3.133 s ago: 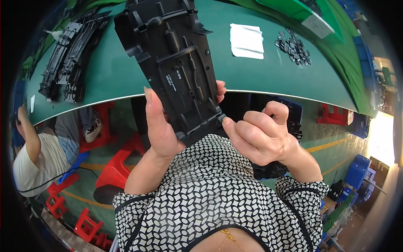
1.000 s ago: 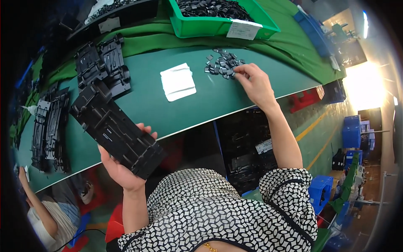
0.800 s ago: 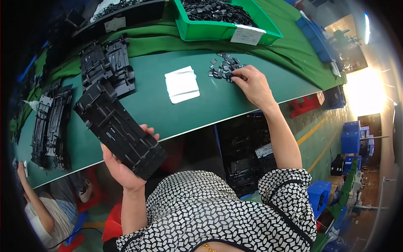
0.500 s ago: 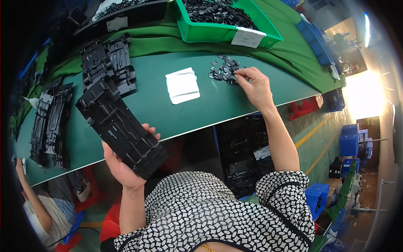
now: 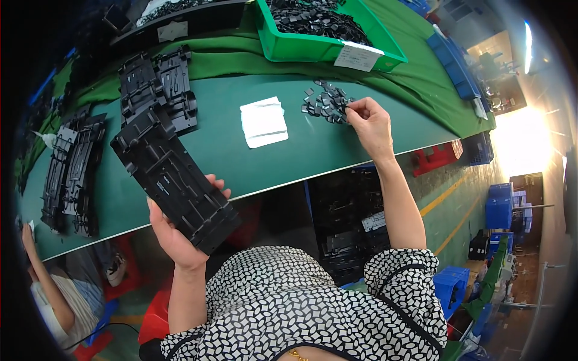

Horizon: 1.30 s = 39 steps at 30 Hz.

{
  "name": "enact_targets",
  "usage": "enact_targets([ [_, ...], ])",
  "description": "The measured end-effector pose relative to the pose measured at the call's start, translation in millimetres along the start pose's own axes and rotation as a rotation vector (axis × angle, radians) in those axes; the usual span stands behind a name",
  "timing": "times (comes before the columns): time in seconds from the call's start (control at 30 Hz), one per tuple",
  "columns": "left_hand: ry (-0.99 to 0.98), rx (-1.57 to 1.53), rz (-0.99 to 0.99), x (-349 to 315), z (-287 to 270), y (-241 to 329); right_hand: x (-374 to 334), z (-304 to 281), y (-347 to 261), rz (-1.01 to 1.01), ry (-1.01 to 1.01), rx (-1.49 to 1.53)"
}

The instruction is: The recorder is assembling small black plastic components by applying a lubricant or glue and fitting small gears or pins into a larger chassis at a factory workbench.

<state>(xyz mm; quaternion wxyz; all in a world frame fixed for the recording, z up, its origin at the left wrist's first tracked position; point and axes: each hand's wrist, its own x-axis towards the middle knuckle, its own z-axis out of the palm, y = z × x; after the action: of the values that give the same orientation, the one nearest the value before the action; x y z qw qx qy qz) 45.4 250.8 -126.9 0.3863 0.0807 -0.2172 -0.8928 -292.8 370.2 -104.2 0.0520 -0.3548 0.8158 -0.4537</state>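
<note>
My left hand (image 5: 174,237) grips the lower end of a long black moulded plastic chassis-like part (image 5: 174,180), its fingers wrapped around it from beneath. The part is tilted, its ribbed side up, and its far end overlaps other black parts on the table. On the right, my right hand (image 5: 372,127) has thumb and fingertips pinched together at the right edge of a loose pile of small flat black pieces (image 5: 325,103). A small black piece (image 5: 347,111) shows at those fingertips, partly hidden by them.
Similar black parts (image 5: 174,84) lie at the back left, and more (image 5: 84,168) at the far left. White sheets (image 5: 264,123) rest mid-table (image 5: 301,156). Behind stands a green bin (image 5: 313,49) of small black pieces. Another person's arm (image 5: 45,277) is at the lower left.
My right hand has shifted slightly right and nearer me, from over the pile to its edge, fingertips still pinched. My left hand holds the black part almost unmoved.
</note>
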Motion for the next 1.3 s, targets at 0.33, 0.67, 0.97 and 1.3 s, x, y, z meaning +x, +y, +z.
enact_targets([
  [0.33,-0.005,0.016,-0.002,0,2,0,0,-6,-14,0.077,-0.096,0.299],
  [0.67,-0.025,-0.001,0.014,0,-3,1,-10,5,-53,0.324,-0.346,0.683],
  [0.97,-0.034,-0.005,0.012,0,-5,0,-14,14,-70,0.426,-0.504,0.797],
  [1.3,-0.007,-0.026,0.008,0,-4,0,-15,27,-68,0.117,-0.507,0.44],
])
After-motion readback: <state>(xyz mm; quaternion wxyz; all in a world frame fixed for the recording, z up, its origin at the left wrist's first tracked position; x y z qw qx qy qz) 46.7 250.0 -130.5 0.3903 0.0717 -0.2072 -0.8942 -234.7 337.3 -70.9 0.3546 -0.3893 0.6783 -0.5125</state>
